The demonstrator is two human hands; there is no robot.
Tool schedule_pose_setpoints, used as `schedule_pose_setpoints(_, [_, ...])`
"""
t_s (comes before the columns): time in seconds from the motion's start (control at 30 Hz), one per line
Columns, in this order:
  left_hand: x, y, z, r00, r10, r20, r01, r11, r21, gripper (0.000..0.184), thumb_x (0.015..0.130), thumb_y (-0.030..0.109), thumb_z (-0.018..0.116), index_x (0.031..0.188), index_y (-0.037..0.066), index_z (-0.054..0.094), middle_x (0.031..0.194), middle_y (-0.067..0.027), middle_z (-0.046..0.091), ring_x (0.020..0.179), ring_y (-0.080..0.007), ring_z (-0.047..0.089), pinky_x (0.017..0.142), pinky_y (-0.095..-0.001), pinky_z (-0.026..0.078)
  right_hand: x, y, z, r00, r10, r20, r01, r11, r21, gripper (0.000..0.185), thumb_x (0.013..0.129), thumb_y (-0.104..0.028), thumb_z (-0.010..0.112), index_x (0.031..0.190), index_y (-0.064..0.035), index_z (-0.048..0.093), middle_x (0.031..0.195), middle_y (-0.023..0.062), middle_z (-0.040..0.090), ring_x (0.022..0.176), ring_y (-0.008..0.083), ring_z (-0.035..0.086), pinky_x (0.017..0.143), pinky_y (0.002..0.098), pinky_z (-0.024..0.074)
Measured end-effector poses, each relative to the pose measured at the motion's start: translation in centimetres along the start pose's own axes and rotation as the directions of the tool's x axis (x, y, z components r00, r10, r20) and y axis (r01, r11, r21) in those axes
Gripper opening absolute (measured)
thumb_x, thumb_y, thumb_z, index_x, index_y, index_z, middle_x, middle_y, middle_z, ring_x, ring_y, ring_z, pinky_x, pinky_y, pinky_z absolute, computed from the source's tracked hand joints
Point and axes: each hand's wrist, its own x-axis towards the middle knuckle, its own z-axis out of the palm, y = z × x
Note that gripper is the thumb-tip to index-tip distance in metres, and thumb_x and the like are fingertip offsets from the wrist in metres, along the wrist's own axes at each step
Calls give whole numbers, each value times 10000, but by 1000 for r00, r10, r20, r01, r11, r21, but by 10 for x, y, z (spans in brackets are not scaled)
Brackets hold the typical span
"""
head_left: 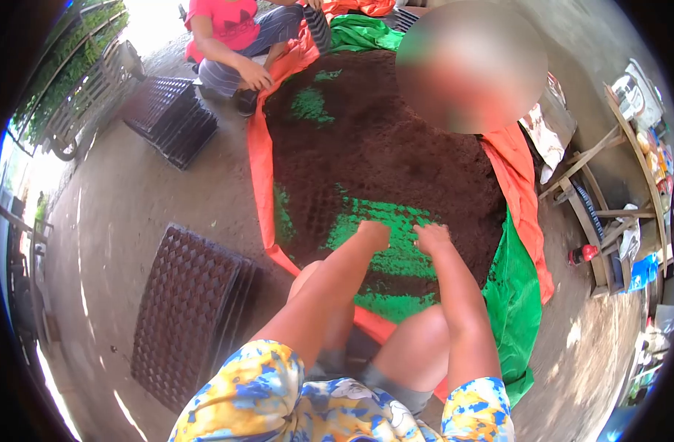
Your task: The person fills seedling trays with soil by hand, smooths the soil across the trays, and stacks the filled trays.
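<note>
Dark brown soil [381, 147] is spread over a green and orange tarp [512, 295] on the ground before my knees. My left hand [374, 235] is closed, its fingers curled above a streaked strip where the green sheet shows through the soil. Across from it, a short gap to the right, my right hand [432, 239] is also closed, fingers bent inward. Whatever either hand may hold is too small or hidden to make out. Rows of small dents mark the soil left of my left hand.
Stacked dark seedling trays [182, 313] stand to my left, with a second tray stack [171, 118] farther back. A person in a pink shirt [230, 26] sits at the tarp's far left edge. A blurred patch covers the far right. A wooden rack [602, 206] and red-capped bottle [584, 254] are at right.
</note>
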Motion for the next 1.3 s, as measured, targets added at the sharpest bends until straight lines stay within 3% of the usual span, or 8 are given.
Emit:
schedule_pose_setpoints(0.3, [5, 4, 4, 998, -18, -53, 18, 1000, 5, 378, 757, 382, 624, 1026, 116, 619, 1041, -62, 623, 966, -249, 592, 774, -446, 450, -2, 0, 0, 1000, 17, 19, -16, 999, -46, 488, 836, -362, 536, 1277, -202, 403, 1196, 85, 510, 1151, 250, 439, 933, 474, 348])
schedule_pose_setpoints(0.57, [-3, 1, -9, 999, -34, 7, 34, 999, 42, 560, 800, 349, 572, 1275, 115, 389, 1078, -129, 584, 986, -275, 575, 813, -437, 437, 2, -1, 2, 999, -32, -11, 31, 996, -79, 558, 827, -366, 540, 1324, -206, 344, 1179, 91, 525, 1115, 264, 477, 910, 448, 377])
schedule_pose_setpoints(0.6, [-8, 2, -16, 975, -112, -191, 100, 992, -71, 617, 799, 332, 569, 1319, 125, 310, 1044, -142, 587, 953, -282, 582, 808, -440, 432, 3, -3, 5, 999, -42, -16, 41, 996, -83, 569, 826, -366, 542, 1331, -207, 333, 1176, 93, 527, 1110, 267, 481, 907, 445, 380])
schedule_pose_setpoints(0.67, [-23, 1, -40, 692, -268, -670, 78, 950, -301, 767, 798, 288, 556, 1395, 146, 95, 946, -171, 584, 848, -303, 591, 784, -465, 415, -2, -10, -5, 1000, -18, -25, 17, 999, -47, 583, 825, -367, 542, 1340, -215, 315, 1176, 97, 527, 1108, 269, 482, 903, 444, 382])
schedule_pose_setpoints(0.77, [-36, -18, -72, 388, -524, -758, -34, 814, -580, 764, 805, 300, 554, 1384, 87, 104, 938, -163, 582, 866, -317, 573, 770, -466, 401, -7, -13, -11, 999, -18, -33, 17, 999, -43, 599, 824, -367, 543, 1350, -223, 295, 1173, 102, 528, 1105, 272, 483, 899, 440, 385])
schedule_pose_setpoints(0.87, [-34, -39, -58, 542, -601, -587, 177, 765, -620, 741, 813, 342, 538, 1387, 120, 126, 1029, -148, 581, 944, -308, 565, 804, -478, 397, -2, -6, -1, 1000, -21, -9, 21, 999, -48, 564, 824, -362, 544, 1324, -210, 335, 1164, 105, 532, 1105, 276, 482, 898, 457, 380])
schedule_pose_setpoints(1.0, [-16, -47, -23, 991, -122, 62, 134, 953, -270, 597, 790, 403, 555, 1285, 118, 384, 1139, -127, 550, 1072, -288, 520, 927, -440, 372, 1, -5, -4, 999, -31, 13, 31, 998, -48, 513, 821, -365, 546, 1280, -193, 392, 1159, 104, 535, 1109, 276, 478, 908, 472, 369])
schedule_pose_setpoints(1.3, [-11, -12, -21, 967, -128, -219, 89, 980, -180, 509, 795, 386, 568, 1226, 142, 453, 1200, -136, 479, 1132, -301, 453, 908, -449, 387, 8, -11, 4, 984, -51, -173, 47, 999, -27, 500, 799, -341, 583, 1245, -168, 438, 1241, 77, 456, 1177, 255, 395, 937, 467, 345])
